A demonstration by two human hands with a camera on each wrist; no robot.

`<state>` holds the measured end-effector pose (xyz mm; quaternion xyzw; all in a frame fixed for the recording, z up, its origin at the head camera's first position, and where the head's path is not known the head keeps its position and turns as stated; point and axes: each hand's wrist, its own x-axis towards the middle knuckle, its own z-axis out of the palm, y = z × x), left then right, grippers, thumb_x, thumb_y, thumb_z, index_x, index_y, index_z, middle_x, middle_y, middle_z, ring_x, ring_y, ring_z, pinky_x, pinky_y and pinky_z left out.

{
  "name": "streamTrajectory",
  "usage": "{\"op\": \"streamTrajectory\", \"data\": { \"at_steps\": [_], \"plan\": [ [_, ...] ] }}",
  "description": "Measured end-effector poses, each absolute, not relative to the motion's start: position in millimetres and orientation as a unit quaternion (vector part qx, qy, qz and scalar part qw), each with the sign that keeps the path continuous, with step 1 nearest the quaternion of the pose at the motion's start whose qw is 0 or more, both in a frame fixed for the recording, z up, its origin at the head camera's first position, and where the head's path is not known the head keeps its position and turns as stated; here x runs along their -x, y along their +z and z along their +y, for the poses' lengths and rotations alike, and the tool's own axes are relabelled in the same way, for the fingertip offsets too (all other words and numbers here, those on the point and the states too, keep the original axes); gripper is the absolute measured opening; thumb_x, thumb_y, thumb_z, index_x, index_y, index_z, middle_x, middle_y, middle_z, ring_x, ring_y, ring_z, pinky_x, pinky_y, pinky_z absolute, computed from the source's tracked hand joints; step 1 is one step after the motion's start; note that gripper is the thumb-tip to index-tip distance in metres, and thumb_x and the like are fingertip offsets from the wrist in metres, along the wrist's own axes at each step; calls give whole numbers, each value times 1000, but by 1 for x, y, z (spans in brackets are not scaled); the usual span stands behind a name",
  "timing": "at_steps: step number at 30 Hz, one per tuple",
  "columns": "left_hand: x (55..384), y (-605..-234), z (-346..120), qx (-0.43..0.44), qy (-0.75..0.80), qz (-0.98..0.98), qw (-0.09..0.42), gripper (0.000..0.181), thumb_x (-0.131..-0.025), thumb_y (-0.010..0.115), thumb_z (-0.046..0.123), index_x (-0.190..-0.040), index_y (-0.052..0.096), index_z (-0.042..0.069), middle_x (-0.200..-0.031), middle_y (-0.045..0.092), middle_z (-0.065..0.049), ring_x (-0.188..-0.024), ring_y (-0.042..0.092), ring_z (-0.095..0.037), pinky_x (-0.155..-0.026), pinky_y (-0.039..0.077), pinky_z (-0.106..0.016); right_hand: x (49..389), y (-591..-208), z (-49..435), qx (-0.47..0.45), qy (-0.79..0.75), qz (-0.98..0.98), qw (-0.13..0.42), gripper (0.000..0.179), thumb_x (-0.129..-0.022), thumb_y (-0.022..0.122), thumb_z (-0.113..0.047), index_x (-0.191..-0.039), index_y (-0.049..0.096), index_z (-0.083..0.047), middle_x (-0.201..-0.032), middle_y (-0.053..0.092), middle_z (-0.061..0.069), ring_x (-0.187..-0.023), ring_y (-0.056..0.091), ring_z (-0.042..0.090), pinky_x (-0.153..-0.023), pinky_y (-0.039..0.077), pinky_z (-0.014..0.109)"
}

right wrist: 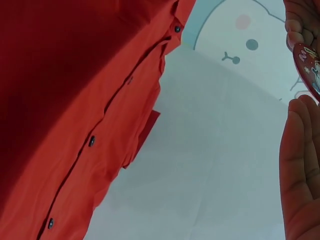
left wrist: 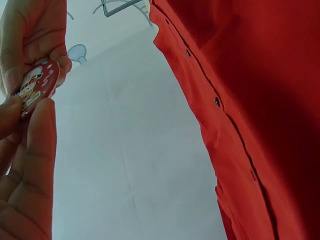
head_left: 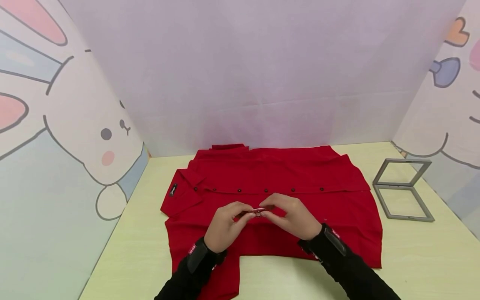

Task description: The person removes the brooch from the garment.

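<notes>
Both hands meet over the red shirt [head_left: 285, 168], holding one small round badge [head_left: 258, 210] between them. In the left wrist view the badge [left wrist: 39, 86] shows a glossy red face with a coloured cartoon print. My left hand [head_left: 226, 225] pinches its left edge between thumb and fingers. At the opposite edge my right hand [head_left: 294, 216] pinches it too. The right wrist view catches only part of the badge [right wrist: 306, 65] at the picture's edge. Beneath the hands the shirt lies spread sideways, its collar [head_left: 182, 191] to the left and a row of dark buttons across it.
A grey hinged double frame [head_left: 404, 203] stands opened on the table [head_left: 450, 258], right of the shirt. A pale lilac backdrop [head_left: 262, 83] rises behind. Side panels with cartoon animals [head_left: 93, 137] close off left and right.
</notes>
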<state>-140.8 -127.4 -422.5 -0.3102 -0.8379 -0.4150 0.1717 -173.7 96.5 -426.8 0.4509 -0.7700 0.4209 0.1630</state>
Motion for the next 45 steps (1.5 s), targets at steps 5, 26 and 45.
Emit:
{"op": "streamTrajectory", "data": {
  "at_steps": [5, 26, 45],
  "plan": [
    [139, -427, -126, 295, -433, -840, 142, 15, -89, 71, 11, -103, 72, 6, -96, 73, -5, -76, 61, -8, -66, 52, -19, 171, -430, 95, -437, 426, -781, 134, 22, -82, 76, -2, -101, 69, -10, -91, 70, -2, -80, 65, 5, -75, 58, 22],
    [139, -441, -145, 251, -371, -885, 127, 32, -89, 72, 14, -119, 66, 6, -114, 66, -6, -102, 65, -19, -88, 56, -32, 175, -423, 123, -351, 439, -810, 169, 22, -83, 75, -3, -102, 71, -13, -92, 71, -5, -78, 65, 2, -72, 56, 16],
    [143, -460, -199, 166, -214, -958, 91, 59, -88, 74, 29, -136, 54, 2, -142, 52, -17, -136, 44, -40, -112, 39, -52, 184, -413, 243, -74, 529, -809, 247, 21, -92, 66, -3, -110, 67, 7, -88, 64, -27, -76, 62, -8, -71, 50, 5]
  ]
}}
